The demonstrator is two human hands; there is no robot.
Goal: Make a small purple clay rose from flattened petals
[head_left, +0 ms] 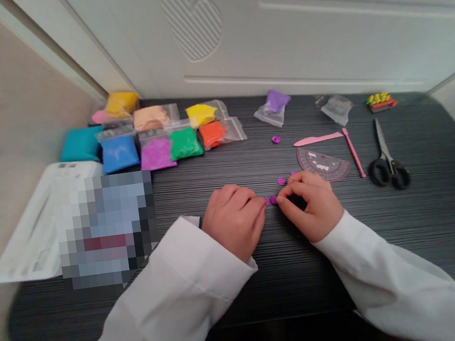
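My left hand (234, 220) rests low over the dark table, its fingers closed together at a small purple clay piece (267, 201). Just to the right, the thumb and forefinger of my right hand (315, 206) pinch at another bit of purple clay (274, 199). Beyond these fingertips lies a flat purple clay disc (281, 181), with one more purple bit partly hidden behind my right hand. Farther back sits a small shaped purple clay piece (276, 139). A clear protractor (323, 163) lies close beyond my right hand.
Pink modelling tools (318, 139) and black-handled scissors (386, 158) lie at right. Behind are a bag of purple clay (277, 100), a clear bag (337, 108) and a small colourful clay model (381, 101). Several clay packets (119, 153) and a white tray (31, 241) occupy the left.
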